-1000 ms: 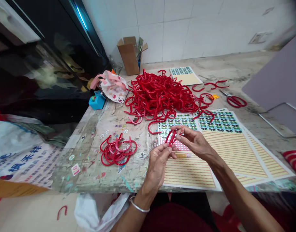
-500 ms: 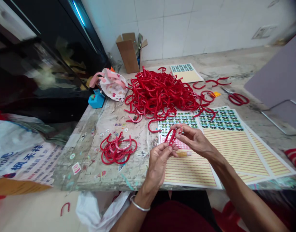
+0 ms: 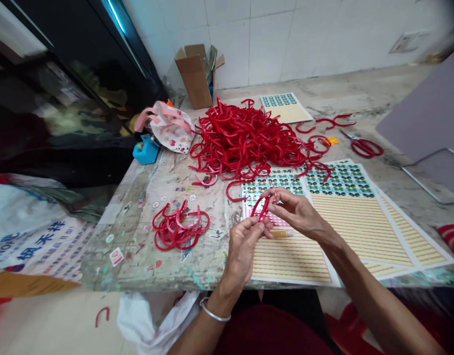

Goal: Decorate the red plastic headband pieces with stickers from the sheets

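My left hand (image 3: 245,241) pinches the lower end of a red curved band (image 3: 263,208) above the sticker sheets. At the band's upper right, my right hand (image 3: 297,212) has thumb and forefinger closed on a thin pink-and-white dotted strip (image 3: 274,195). Under my hands lie sheets with rows of green-blue stickers and yellow striped lower parts (image 3: 289,261). A large heap of red curved bands (image 3: 245,138) fills the table's middle. To the left of my hands sits a smaller pile of such bands (image 3: 180,227).
Red-handled scissors (image 3: 365,147) lie at the right, near a grey panel (image 3: 427,108). A blue tape dispenser (image 3: 146,150), a patterned bag (image 3: 171,128) and an open cardboard box (image 3: 195,81) stand at the back left. White sacks (image 3: 42,231) lie left of the table (image 3: 112,276).
Both hands keep nearly the same hold on the band and the strip. The camera view has shifted slightly.
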### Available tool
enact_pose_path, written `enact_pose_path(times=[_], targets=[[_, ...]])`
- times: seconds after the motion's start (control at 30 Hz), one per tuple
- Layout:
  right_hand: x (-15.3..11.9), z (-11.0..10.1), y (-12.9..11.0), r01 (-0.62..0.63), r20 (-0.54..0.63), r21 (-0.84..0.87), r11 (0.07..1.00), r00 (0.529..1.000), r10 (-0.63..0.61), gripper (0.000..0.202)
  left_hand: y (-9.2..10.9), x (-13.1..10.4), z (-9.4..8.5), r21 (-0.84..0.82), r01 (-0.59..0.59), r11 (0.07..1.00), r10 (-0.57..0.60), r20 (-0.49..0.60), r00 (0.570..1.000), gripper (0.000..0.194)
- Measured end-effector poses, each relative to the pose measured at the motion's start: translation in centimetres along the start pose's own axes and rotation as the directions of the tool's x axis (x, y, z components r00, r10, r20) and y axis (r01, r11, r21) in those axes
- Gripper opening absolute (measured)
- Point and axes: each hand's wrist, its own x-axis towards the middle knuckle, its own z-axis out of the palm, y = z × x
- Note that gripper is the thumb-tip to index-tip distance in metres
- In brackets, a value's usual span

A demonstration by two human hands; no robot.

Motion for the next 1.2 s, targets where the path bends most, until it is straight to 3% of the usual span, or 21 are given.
enact_pose_path(times=[1.2], targets=[[-0.39, 0.37, -0.19, -0.002, -0.047, -0.008, 1.000, 0.999, 0.002, 0.014, 0.11, -0.13, 0.28, 0.003, 0.020, 1.000, -0.020, 0.001, 1.000, 0.010]])
